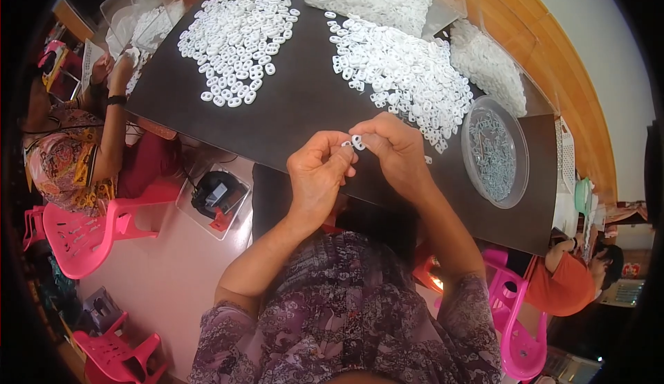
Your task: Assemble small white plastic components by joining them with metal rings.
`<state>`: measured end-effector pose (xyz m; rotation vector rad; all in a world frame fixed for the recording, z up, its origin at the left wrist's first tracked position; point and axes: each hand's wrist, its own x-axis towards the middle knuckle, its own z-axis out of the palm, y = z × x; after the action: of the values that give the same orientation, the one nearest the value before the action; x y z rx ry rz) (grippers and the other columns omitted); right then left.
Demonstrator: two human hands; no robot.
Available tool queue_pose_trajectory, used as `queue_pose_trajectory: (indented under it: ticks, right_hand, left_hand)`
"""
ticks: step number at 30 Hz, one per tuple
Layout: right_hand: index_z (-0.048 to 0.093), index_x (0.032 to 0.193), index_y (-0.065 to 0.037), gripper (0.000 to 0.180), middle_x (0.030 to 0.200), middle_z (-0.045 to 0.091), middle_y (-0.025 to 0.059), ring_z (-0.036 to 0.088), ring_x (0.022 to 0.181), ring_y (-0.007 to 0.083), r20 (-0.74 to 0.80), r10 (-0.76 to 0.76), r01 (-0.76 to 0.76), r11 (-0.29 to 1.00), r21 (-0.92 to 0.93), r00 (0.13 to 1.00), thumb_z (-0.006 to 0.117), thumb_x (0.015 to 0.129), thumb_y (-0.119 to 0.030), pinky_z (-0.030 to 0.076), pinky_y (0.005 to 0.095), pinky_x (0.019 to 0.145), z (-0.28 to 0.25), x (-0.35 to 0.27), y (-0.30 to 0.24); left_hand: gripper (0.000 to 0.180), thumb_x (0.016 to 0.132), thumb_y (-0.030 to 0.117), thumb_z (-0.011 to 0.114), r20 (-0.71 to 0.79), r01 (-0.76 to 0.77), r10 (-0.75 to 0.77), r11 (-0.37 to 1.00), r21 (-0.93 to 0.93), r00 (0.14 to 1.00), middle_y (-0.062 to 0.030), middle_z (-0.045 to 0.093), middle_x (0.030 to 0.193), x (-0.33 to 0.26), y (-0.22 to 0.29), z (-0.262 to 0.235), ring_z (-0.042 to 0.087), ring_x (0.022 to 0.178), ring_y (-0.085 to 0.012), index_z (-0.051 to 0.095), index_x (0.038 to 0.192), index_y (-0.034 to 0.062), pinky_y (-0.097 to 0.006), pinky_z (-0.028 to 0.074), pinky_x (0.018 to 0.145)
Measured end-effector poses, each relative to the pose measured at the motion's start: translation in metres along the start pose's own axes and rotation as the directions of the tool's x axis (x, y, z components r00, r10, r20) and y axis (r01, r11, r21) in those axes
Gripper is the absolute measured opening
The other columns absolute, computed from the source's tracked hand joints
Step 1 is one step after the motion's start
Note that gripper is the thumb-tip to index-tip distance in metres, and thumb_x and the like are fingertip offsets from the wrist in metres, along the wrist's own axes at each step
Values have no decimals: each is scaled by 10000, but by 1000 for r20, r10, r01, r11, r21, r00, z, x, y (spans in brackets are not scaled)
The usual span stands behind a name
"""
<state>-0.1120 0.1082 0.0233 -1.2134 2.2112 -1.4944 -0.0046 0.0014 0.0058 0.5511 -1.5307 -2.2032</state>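
Observation:
Above the near edge of the dark table (pixel 290 117), my two hands meet at the fingertips. My left hand (pixel 319 173) is closed in a pinch on a small white plastic piece (pixel 347 144). Right against it, my right hand (pixel 398 154) pinches another small white plastic piece (pixel 357 141), which shows dark openings. Whether the two pieces are joined I cannot tell, as my fingers cover part of them. Beyond my hands lie a pile of oval white two-hole pieces (pixel 238 38) on the left and a pile of white plastic pieces (pixel 404 69) on the right.
A round clear dish (pixel 520 176) on the right holds small metal screws. Clear bins (pixel 449 10) of white parts line the far side. To the left sits a co-worker (pixel 76 149) near a pink chair (pixel 83 239); another person (pixel 567 284) in orange is at the right.

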Motion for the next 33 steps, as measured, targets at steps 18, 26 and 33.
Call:
queue_pose_trajectory:
  ticks: [18,26,33]
  right_hand:
    - [616,892,19,90,792,633,40,570,743,82,75,203,-211,969,127,976,566,823,-11,449,225,675,0,4,-3]
    - [617,884,12,78,778,611,19,548,728,68,96,225,-240,951,196,970,578,819,-7,440,215,667,-1,6,-2]
    - [620,899,16,88,813,617,30,554,742,74,-26,145,-136,967,216,989,571,826,8,447,224,682,5,-2,-3]
  left_hand:
    - [167,872,37,570,26,12,-11,999,-45,1000,-70,633,782,3,-5,-3,570,613,-76,584,1019,-40,-180,433,515]
    - [221,877,43,575,59,6,-3,999,-50,998,-83,635,778,6,-5,-4,579,617,-92,576,1081,-42,-189,446,519]
    - [181,878,44,573,49,38,-32,992,-124,998,-116,647,767,8,-4,-1,599,592,-124,602,1021,-62,-216,472,504]
